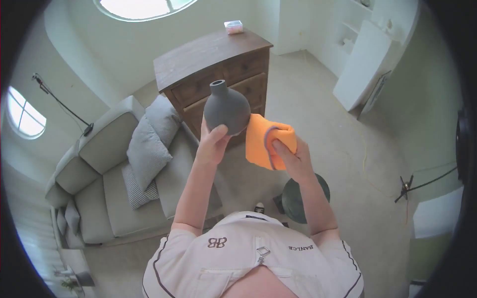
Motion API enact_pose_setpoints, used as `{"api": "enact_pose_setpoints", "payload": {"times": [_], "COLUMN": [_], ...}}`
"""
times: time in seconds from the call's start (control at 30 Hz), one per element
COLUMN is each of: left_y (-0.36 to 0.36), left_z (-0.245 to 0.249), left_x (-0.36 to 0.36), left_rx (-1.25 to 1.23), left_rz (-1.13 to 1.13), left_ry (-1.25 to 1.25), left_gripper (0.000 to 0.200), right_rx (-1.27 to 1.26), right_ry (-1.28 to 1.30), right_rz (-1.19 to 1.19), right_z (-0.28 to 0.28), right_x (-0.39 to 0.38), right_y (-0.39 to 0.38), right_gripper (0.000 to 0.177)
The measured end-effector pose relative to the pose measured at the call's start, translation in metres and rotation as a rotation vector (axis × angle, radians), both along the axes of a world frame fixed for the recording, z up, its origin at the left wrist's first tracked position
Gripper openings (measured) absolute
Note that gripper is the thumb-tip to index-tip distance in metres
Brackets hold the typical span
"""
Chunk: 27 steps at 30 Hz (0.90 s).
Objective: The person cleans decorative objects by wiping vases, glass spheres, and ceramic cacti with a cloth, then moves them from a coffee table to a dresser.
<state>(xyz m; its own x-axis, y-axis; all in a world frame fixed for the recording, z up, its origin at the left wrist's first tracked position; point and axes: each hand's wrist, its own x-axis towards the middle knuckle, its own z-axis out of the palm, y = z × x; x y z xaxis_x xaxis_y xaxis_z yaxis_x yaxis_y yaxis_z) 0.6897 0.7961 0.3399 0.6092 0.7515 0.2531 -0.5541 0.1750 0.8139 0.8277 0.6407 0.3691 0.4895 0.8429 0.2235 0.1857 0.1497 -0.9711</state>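
Observation:
A round dark grey vase (227,108) with a short narrow neck is held up in front of me, its mouth tilted slightly left. My left hand (214,141) grips its lower left side, thumb across the front and the other fingers hidden behind it. In my right hand (294,156) is a folded orange cloth (261,144) with a purple-grey edge, pinched between thumb and fingers. The cloth's left edge comes right up to the vase's lower right side.
Beyond the vase stands a wooden dresser (208,55) with a small clear box (233,27) on top. A grey sofa (131,198) with cushions (147,149) lies to the left. A dark green round stool (298,207) is below my right forearm. A white panel (365,67) leans at the right.

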Motion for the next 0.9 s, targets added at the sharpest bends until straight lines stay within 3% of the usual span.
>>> {"api": "enact_pose_setpoints", "payload": {"times": [0.13, 0.4, 0.7, 0.8, 0.9], "left_y": [0.033, 0.095, 0.212, 0.261, 0.308], "left_z": [0.002, 0.001, 0.030, 0.033, 0.033], "left_x": [0.010, 0.018, 0.041, 0.042, 0.049], "left_rx": [-0.014, 0.105, 0.171, 0.257, 0.409], "left_rz": [0.135, 0.256, 0.280, 0.297, 0.316], "left_ry": [0.033, 0.219, 0.514, 0.630, 0.607], "left_gripper": [0.084, 0.091, 0.087, 0.098, 0.091], "right_rx": [-0.049, -0.036, 0.013, -0.012, 0.011], "right_ry": [0.100, 0.059, -0.186, -0.285, -0.343], "right_rz": [0.015, 0.166, 0.193, 0.219, 0.232], "right_z": [-0.013, -0.015, -0.005, 0.007, 0.009], "right_x": [0.029, 0.047, 0.075, 0.082, 0.093], "right_y": [0.045, 0.164, 0.303, 0.348, 0.388], "right_gripper": [0.025, 0.027, 0.030, 0.031, 0.029]}}
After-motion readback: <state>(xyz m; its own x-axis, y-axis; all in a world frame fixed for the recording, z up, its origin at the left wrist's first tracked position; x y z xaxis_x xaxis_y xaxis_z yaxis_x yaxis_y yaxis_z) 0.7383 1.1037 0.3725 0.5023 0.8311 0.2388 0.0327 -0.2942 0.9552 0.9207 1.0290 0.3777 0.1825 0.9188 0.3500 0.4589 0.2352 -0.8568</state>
